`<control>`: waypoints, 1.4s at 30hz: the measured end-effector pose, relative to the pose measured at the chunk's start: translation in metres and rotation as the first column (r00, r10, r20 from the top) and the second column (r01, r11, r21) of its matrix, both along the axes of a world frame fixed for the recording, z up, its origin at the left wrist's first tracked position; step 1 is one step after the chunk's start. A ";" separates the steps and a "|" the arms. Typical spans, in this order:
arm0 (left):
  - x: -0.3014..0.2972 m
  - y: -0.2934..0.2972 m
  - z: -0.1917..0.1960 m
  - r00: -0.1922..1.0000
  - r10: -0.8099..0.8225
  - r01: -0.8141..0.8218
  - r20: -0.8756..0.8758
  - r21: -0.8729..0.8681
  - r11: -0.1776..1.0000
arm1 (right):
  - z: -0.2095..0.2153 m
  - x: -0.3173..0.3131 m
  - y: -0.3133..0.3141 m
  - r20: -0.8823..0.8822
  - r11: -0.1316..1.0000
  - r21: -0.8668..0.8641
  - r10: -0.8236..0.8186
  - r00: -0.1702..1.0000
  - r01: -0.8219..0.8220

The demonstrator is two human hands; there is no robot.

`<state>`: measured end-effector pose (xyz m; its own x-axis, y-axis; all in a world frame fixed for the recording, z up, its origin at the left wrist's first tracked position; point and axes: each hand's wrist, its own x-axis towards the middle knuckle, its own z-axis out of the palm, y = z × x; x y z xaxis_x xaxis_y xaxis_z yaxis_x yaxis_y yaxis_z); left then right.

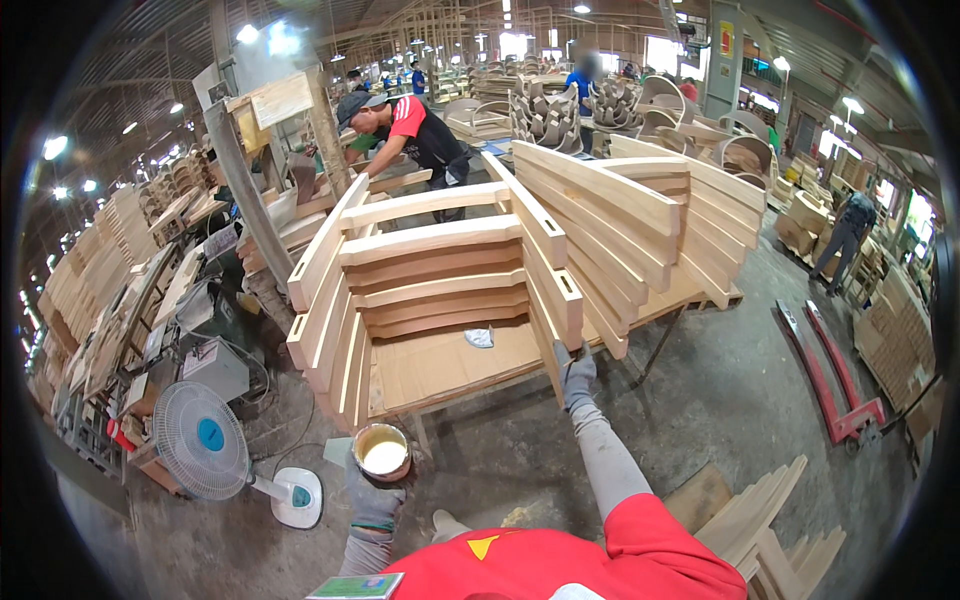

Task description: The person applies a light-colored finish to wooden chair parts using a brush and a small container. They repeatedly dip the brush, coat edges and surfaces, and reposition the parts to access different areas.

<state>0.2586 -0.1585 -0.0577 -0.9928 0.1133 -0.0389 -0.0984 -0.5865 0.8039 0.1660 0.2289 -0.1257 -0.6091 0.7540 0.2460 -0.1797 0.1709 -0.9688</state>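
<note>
My left hand, in a grey glove, holds a round open can of pale glue low in front of me. My right hand, also gloved, is stretched forward and grips the near end of a light wooden chair frame part standing on edge on a plywood worktable. Several curved wooden slats are stacked upright on that table between two side pieces. A small crumpled rag lies on the tabletop.
A white standing fan sits on the floor at the left. A red pallet jack lies at the right. More slats are piled at the lower right. A person in a red and black shirt leans over behind the table. Wood stacks line the left side.
</note>
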 end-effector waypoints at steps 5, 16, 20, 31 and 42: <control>0.002 -0.002 -0.001 0.999 -0.029 0.027 -0.035 -0.063 0.998 | 0.005 0.005 0.003 0.047 0.999 0.003 -0.048 0.998 0.048; -0.001 0.009 0.025 0.966 -0.115 0.028 0.232 0.350 0.936 | 0.009 -0.001 0.008 0.034 0.998 0.043 -0.037 0.999 0.036; 0.000 0.008 0.021 0.959 -0.098 0.000 0.267 0.345 0.939 | 0.006 -0.005 0.002 0.062 0.998 0.055 -0.048 0.997 0.045; 0.001 0.008 0.018 0.997 -0.017 0.004 0.078 0.168 0.986 | 0.014 0.000 -0.010 0.076 0.996 0.055 -0.069 0.995 0.065; 0.011 0.026 0.038 0.999 0.048 -0.049 -0.009 -0.139 0.989 | 0.007 -0.002 -0.001 -0.001 1.000 -0.025 0.015 1.000 -0.015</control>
